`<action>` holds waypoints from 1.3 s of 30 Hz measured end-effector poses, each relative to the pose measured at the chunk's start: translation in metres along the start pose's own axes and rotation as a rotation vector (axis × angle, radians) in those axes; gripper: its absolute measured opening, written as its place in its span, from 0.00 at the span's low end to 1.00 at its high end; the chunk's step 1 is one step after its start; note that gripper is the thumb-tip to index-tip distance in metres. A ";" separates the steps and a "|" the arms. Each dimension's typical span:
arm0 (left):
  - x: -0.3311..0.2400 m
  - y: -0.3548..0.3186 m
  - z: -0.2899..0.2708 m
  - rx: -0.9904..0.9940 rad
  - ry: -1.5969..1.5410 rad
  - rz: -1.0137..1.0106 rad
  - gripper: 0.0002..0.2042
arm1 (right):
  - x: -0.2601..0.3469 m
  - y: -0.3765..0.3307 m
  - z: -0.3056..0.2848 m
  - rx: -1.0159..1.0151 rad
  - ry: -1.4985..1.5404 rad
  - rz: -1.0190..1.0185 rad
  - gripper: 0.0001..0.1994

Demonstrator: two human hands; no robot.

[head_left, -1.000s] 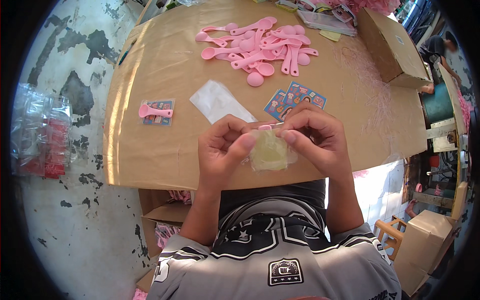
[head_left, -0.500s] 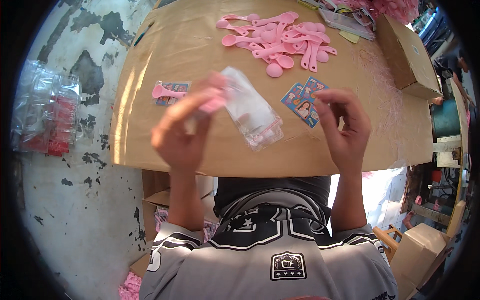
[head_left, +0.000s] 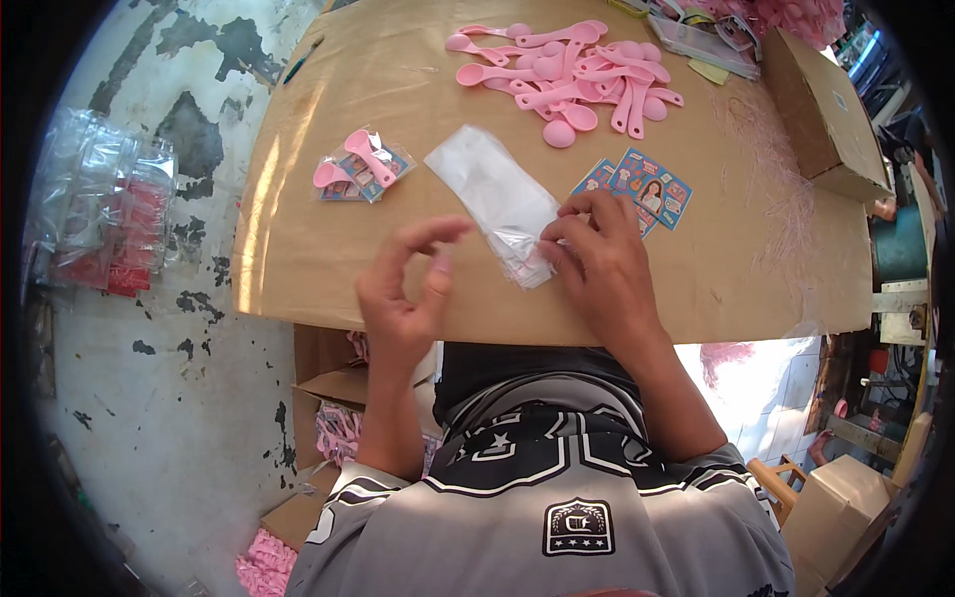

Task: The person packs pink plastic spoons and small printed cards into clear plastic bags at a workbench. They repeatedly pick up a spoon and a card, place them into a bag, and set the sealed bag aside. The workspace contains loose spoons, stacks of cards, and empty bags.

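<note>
here, on a tan cardboard top:

- bags: flat stack of clear plastic sleeves, lying slantwise at mid-table, near end by the front edge.
- right hand: palm down over the near end of the stack; fingertips pinched on the crinkled corner of the top sleeve, touching it.
- left hand: raised just left of the stack, apart from it; thumb and fingers curled in a loose, half-open ring, holding nothing.
- packet: filled clear sleeve with pink scoops and a printed card inside, lying left of the stack, well clear of both hands.
- cards: small blue printed cards, fanned just beyond the right hand, partly hidden by its fingers.
- scoops: loose heap of pink plastic spoons at the far middle of the top.
- box: brown carton at the far right corner, flaps shut.
- tray: clear shallow tray beyond the scoops, contents too small to tell.
- strands: thin pink threads scattered right of the cards.
- bundles: clear wrapped packs with red contents, on the floor at left.
- shirt: grey with black bands, at lower frame.
</note>
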State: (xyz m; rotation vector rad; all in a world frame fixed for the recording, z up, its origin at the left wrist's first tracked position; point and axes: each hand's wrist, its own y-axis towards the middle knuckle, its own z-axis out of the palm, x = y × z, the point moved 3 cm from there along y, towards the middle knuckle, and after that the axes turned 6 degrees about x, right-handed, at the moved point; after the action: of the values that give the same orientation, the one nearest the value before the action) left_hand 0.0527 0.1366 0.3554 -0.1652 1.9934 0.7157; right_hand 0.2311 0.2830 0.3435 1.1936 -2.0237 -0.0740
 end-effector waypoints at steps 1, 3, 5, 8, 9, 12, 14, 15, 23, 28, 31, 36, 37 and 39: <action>-0.004 -0.002 0.006 0.044 -0.005 -0.037 0.13 | -0.001 0.001 -0.003 -0.038 0.015 -0.015 0.07; -0.012 -0.005 0.017 0.138 -0.018 -0.116 0.12 | 0.002 0.003 -0.010 -0.123 0.063 -0.036 0.07; -0.006 -0.008 0.024 0.143 -0.242 -0.283 0.15 | 0.011 0.005 -0.021 -0.218 0.128 -0.046 0.07; -0.004 -0.007 0.037 0.139 -0.684 -0.389 0.19 | 0.026 0.000 -0.029 -0.155 0.166 -0.171 0.07; -0.004 -0.004 0.041 0.138 -0.854 -0.396 0.20 | 0.031 -0.001 -0.034 -0.056 0.144 -0.229 0.08; -0.007 0.006 0.048 0.156 -0.778 -0.480 0.18 | 0.027 -0.005 -0.037 0.103 0.274 -0.262 0.10; -0.002 0.005 0.044 0.168 -0.851 -0.508 0.18 | 0.009 -0.005 -0.050 0.009 0.208 -0.046 0.11; 0.000 0.006 0.044 0.177 -0.886 -0.523 0.18 | -0.005 -0.003 -0.058 -0.062 0.094 0.050 0.12; 0.015 0.008 0.052 -0.059 -1.071 -0.532 0.19 | -0.070 -0.014 -0.065 -0.025 -0.363 0.424 0.21; 0.014 0.017 0.059 -0.030 -1.129 -0.476 0.19 | -0.072 -0.009 -0.072 -0.076 -0.247 0.386 0.22; 0.011 0.015 0.066 -0.015 -1.130 -0.495 0.19 | -0.078 -0.006 -0.074 0.023 -0.228 0.351 0.23; 0.008 0.019 0.068 0.028 -1.137 -0.491 0.20 | -0.090 0.004 -0.080 0.128 -0.025 0.524 0.19; 0.008 0.019 0.067 0.038 -1.136 -0.488 0.20 | -0.090 0.007 -0.080 0.143 0.005 0.545 0.18; 0.008 0.016 0.064 0.057 -1.131 -0.490 0.20 | -0.086 0.003 -0.077 0.057 0.002 0.539 0.15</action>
State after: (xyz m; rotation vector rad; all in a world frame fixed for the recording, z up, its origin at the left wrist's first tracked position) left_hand 0.0904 0.1868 0.3326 -0.1543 0.8324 0.2945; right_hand 0.3009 0.3750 0.3480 0.6444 -2.2888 0.2501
